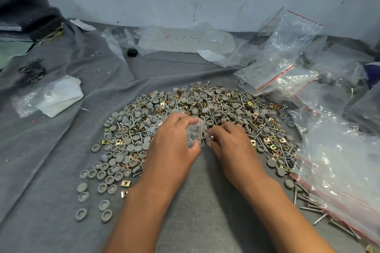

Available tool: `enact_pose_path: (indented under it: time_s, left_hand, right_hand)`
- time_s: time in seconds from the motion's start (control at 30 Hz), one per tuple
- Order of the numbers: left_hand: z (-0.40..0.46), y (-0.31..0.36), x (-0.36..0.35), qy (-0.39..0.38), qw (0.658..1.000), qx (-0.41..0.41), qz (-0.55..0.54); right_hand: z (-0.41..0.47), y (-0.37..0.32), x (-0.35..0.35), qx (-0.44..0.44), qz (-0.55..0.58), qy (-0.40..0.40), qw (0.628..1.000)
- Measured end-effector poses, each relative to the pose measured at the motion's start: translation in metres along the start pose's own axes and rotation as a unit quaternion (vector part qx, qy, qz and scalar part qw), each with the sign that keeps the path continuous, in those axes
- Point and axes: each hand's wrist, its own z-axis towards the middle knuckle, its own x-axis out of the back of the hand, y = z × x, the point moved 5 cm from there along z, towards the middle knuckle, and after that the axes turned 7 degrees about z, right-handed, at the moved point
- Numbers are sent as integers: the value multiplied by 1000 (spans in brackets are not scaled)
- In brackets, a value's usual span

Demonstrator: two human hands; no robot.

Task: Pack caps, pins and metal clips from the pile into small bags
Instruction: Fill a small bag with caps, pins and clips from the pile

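Hands over pile (197,125).
Left hand (174,139) gripping small bag (194,134); right hand (228,139) beside it, curled, pinching pins; big bags (337,156) right of pile.

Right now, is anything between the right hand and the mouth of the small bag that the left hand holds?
Nothing visible. The left hand holds the small clear bag over the pile, pins already inside. The right hand pinches small parts right beside the bag; no gap or object shows between them.
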Motion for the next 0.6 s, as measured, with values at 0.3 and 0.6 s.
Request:
enact_pose_path:
  time_s: [0.3, 0.6]
  left_hand:
    - [1, 2, -2, -6, 1000, 2, -24]
    - [0, 2, -4, -9, 999, 5, -32]
  right_hand:
    - [-5, -23, 37, 99, 184, 97, 973]
    - [-7, -33, 34, 116, 157, 83, 977]
